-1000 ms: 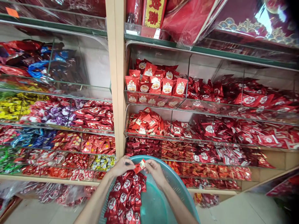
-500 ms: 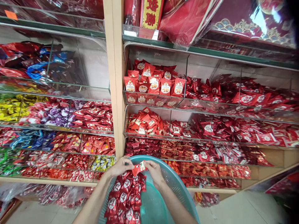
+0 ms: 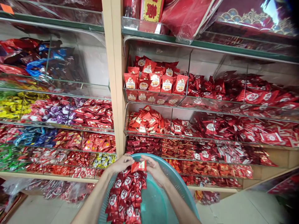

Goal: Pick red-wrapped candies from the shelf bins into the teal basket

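Note:
Both hands pinch one small red candy packet (image 3: 138,166) over a teal plastic basin (image 3: 174,183). My left hand (image 3: 121,164) grips its left end and my right hand (image 3: 153,168) its right end. Under them a heap of dark red packets with white round labels (image 3: 125,196) fills the left half of the basin. The basin's right half shows bare teal plastic.
Wooden shelving with a vertical post (image 3: 115,81) stands close ahead. Clear acrylic bins hold red snack packets (image 3: 154,82), more red sweets (image 3: 144,120) and mixed yellow, purple and blue candies (image 3: 35,109). Red decorations in plastic (image 3: 187,15) sit on top. Pale floor (image 3: 233,208) lies below right.
The packet has turned from tilted to level between my fingers, and both hands have shifted slightly. The view has tipped down a little.

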`<act>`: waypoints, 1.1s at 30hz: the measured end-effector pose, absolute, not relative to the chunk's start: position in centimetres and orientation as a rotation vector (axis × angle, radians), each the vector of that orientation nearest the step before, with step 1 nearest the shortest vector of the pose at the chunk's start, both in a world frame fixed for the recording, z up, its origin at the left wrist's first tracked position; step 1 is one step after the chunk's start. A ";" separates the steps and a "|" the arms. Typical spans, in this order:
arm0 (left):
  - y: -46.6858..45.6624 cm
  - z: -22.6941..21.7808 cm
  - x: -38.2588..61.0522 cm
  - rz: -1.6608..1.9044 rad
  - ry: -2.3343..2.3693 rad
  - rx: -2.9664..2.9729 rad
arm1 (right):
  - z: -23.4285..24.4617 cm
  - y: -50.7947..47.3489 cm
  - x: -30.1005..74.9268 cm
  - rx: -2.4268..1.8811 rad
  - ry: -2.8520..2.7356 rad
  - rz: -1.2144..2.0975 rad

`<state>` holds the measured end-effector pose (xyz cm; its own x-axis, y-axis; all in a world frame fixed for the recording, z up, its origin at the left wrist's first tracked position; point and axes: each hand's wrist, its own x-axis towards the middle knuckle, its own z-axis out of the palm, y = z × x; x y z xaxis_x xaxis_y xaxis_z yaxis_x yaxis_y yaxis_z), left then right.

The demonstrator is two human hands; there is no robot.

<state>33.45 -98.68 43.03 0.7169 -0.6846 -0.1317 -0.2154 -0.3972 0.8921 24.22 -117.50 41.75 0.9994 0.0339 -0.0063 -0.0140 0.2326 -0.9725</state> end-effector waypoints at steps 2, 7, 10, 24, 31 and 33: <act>-98.7 43.0 33.5 -0.608 -0.698 1.965 | 41.7 -117.4 24.4 -1.406 -0.073 -0.004; -98.8 43.2 33.4 -0.593 -0.701 1.999 | 41.9 -117.9 24.5 -1.544 -0.183 -0.075; -98.9 43.6 33.2 -0.590 -0.690 2.030 | 42.4 -118.1 24.1 -1.693 -0.233 -0.123; -99.8 43.2 32.3 -0.326 -0.547 2.256 | 40.0 -122.2 23.1 -1.678 0.327 0.210; -99.8 43.6 31.9 -0.263 -0.579 2.380 | 36.5 -122.8 22.6 -1.711 0.433 0.275; -99.9 43.5 31.9 -0.254 -0.588 2.387 | 35.8 -122.3 23.0 -1.706 0.429 0.245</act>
